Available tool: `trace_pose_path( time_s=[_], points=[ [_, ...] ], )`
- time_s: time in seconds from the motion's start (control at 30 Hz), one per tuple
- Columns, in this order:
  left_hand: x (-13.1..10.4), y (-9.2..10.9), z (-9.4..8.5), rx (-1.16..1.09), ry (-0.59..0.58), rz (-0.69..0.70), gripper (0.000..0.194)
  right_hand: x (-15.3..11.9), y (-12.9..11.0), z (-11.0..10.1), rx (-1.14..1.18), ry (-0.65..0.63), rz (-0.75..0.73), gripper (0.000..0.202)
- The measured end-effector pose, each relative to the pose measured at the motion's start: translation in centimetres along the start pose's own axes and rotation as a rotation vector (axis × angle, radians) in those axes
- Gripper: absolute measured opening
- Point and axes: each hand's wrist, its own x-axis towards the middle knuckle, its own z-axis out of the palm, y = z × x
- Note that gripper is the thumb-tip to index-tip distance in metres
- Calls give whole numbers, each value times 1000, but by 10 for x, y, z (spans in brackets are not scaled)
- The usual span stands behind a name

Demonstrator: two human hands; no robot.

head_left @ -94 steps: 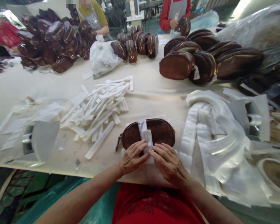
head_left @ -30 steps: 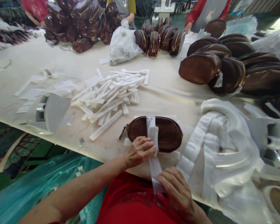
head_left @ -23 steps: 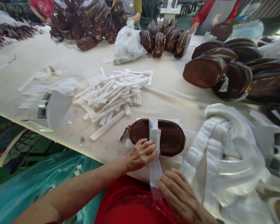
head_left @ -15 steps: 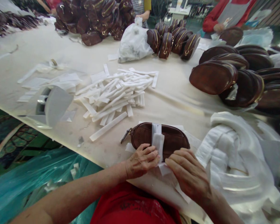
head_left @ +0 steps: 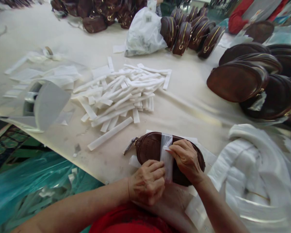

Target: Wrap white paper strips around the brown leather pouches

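A dark brown leather pouch [head_left: 149, 148] lies on the table close to my body, its zipper pull [head_left: 130, 145] at the left end. Around its middle runs a translucent white strip [head_left: 168, 168]. My right hand [head_left: 185, 158] is over the pouch's right half, thumb and fingers pinched on the strip's upper end. At the pouch's lower left edge rests my left hand [head_left: 149, 183], its fingers curled against the strip's left side. What lies inside the left fingers is hidden. White sheet material shows under the pouch.
A heap of white strips [head_left: 121, 94] lies ahead, with a tape dispenser [head_left: 46, 105] on its left. Rolled white foam wrap [head_left: 237, 171] is at right. Brown bags [head_left: 236, 81] are stacked right and back, beside a white plastic bag [head_left: 144, 34]. A red-sleeved person [head_left: 240, 17] stands opposite.
My right hand has moved from the pouch's lower right edge up onto its front and pinches the strip's upper end. The left hand has shifted slightly downward, its fingers more curled. The camera view has tilted.
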Motion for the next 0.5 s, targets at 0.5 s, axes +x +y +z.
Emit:
trace_pose_path(
  time_s=[0.5],
  points=[
    [28,-5,11,391,-12,12,28,-2,0,4,199,24,286,18]
  ],
)
